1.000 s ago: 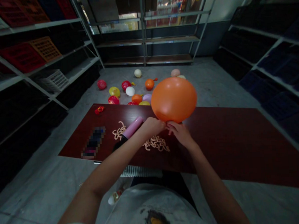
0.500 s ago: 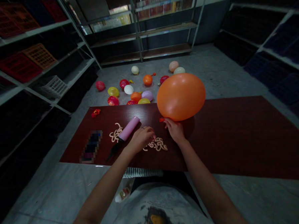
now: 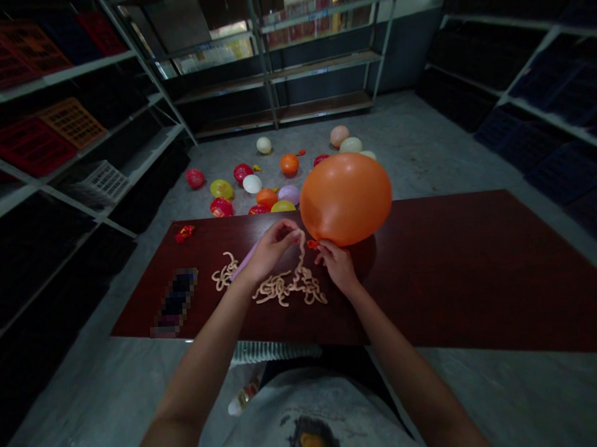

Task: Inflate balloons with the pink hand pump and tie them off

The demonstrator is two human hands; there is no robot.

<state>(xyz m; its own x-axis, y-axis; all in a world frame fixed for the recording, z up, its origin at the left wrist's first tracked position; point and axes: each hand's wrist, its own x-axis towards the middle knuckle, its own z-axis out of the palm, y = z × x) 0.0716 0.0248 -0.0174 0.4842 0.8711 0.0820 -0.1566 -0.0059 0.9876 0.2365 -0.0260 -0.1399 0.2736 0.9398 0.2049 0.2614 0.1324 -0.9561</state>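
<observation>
My right hand (image 3: 337, 265) pinches the neck of an inflated orange balloon (image 3: 346, 199) that hovers over the dark red table (image 3: 456, 268). My left hand (image 3: 271, 248) is closed in a pinch on a pale rubber band, lifting it out of a tangled pile of rubber bands (image 3: 289, 286) that lies on the table between my hands. A smaller clump of bands (image 3: 224, 275) lies further left. The pink pump is mostly hidden behind my left hand.
A dark blurred object (image 3: 175, 302) lies near the table's left front edge, a small red scrap (image 3: 183, 233) at its far left corner. Several inflated balloons (image 3: 256, 182) are scattered on the floor beyond. Metal shelving with crates lines both sides and the back.
My left hand left the balloon's neck, dropped to the band pile and now lifts a band up towards the balloon. The right hand kept hold of the neck throughout.
</observation>
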